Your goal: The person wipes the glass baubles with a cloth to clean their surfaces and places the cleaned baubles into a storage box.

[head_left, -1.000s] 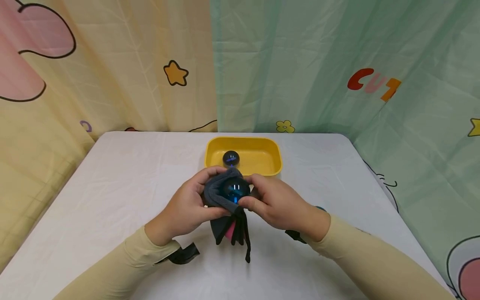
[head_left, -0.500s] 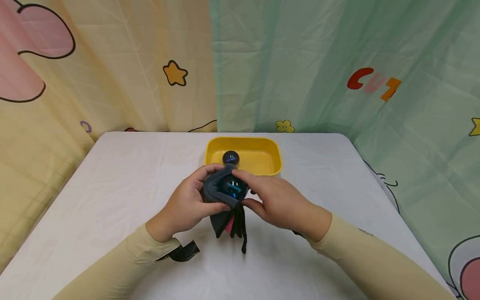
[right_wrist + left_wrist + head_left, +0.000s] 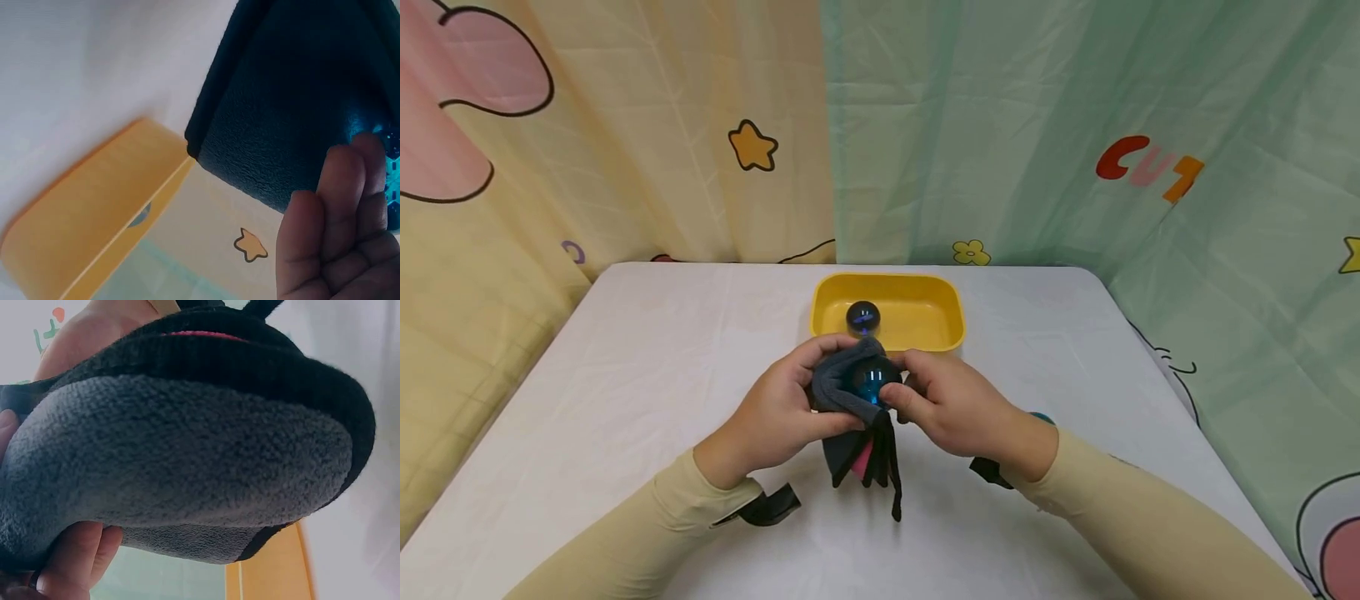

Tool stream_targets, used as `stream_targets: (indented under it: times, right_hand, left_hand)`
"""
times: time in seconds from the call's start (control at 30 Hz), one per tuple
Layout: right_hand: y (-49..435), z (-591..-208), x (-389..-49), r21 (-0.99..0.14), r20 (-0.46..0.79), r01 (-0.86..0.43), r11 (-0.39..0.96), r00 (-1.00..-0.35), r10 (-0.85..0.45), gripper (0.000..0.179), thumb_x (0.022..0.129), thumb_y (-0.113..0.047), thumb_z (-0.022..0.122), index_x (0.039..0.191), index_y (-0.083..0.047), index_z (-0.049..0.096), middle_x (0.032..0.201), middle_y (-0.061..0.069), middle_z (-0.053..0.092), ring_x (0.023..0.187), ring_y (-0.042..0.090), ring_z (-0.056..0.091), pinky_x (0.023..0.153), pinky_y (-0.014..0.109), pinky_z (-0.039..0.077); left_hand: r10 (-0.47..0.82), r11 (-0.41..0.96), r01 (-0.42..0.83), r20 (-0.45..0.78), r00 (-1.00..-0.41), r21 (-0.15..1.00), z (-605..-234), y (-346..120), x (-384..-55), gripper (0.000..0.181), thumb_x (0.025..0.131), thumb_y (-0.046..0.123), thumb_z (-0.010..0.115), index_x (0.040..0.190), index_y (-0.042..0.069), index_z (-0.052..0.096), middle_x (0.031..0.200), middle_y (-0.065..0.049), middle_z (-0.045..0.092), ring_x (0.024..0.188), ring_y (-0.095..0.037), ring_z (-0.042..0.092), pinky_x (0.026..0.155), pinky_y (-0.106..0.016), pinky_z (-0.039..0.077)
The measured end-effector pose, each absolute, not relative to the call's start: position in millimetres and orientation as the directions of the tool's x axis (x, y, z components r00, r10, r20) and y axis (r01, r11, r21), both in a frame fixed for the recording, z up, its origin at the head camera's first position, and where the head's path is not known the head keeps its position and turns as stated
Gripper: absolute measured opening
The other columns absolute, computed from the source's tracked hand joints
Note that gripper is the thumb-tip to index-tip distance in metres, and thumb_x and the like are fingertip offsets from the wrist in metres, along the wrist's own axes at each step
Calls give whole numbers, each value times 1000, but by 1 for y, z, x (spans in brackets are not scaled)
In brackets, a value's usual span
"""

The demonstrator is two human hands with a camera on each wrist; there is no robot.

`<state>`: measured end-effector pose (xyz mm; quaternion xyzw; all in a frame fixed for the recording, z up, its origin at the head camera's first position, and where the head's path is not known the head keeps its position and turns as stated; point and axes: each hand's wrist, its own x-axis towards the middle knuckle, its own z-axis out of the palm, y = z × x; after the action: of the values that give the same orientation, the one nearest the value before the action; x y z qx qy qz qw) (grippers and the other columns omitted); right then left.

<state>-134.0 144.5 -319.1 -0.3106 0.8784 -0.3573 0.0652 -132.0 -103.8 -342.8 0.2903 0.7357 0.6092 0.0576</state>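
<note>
My left hand [image 3: 767,412] holds a folded dark grey fleece cloth [image 3: 833,387] with black edging, its fingers behind it and its thumb in front. Black folds and a strip of pink hang below the thumb. Inside the cloth's opening sits a glossy dark blue ball [image 3: 872,377]. My right hand [image 3: 966,408] pinches the ball from the right, thumb on its front. In the left wrist view, the fleece [image 3: 187,450] fills most of the picture. The right wrist view shows several right fingers [image 3: 340,206] against the cloth, beside a bright blue patch of the ball.
Just beyond the hands stands a yellow tray [image 3: 925,337] on the white-covered table [image 3: 700,333]. A second dark glossy ball [image 3: 862,317] lies at the tray's left. Patterned curtains [image 3: 1000,125] hang behind the table. Black straps [image 3: 771,504] stick out at both wrists.
Half a second ago my right fingers lay over the cloth's upper edge; now they are back at the ball's right side, with the thumb on it. The bundle has shifted slightly toward me.
</note>
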Motion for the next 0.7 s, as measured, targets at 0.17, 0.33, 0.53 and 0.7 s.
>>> stream_targets:
  times: [0.17, 0.33, 0.53, 0.7]
  right_hand:
    - [145, -319, -134, -655, 128, -546, 521, -761, -637, 59, 107, -30, 63, 158, -12, 39, 118, -2, 72, 95, 9, 68, 84, 28, 61]
    - [147, -315, -134, -440, 188, -696, 568, -690, -700, 81, 101, -25, 73, 165, -16, 24, 134, 2, 70, 103, 14, 71, 89, 32, 62]
    - [148, -315, -137, -207, 260, -775, 597, -632, -730, 72, 96, -23, 79, 156, -10, 40, 111, 3, 77, 93, 16, 72, 85, 32, 63]
    - [148, -314, -137, -370, 198, -691, 622, -712, -673, 63, 99, -27, 75, 149, -6, 44, 99, -1, 77, 80, 10, 69, 73, 26, 60]
  left_hand:
    - [483, 84, 350, 269, -833, 933, -344, -105, -134, 74, 83, -7, 84, 147, 5, 48, 140, -19, 61, 115, -27, 69, 92, -30, 63]
    - [475, 43, 327, 268, -838, 944, -344, -107, -138, 77, 83, -11, 83, 149, 4, 46, 141, -20, 60, 117, -22, 70, 94, -31, 62]
    - [489, 9, 307, 264, -831, 952, -343, -107, -138, 74, 84, -10, 82, 148, 3, 46, 142, -22, 59, 117, -19, 71, 96, -31, 62]
    - [498, 20, 318, 266, -825, 948, -341, -104, -135, 74, 84, -10, 82, 148, 4, 46, 142, -21, 60, 117, -24, 70, 94, -32, 63]
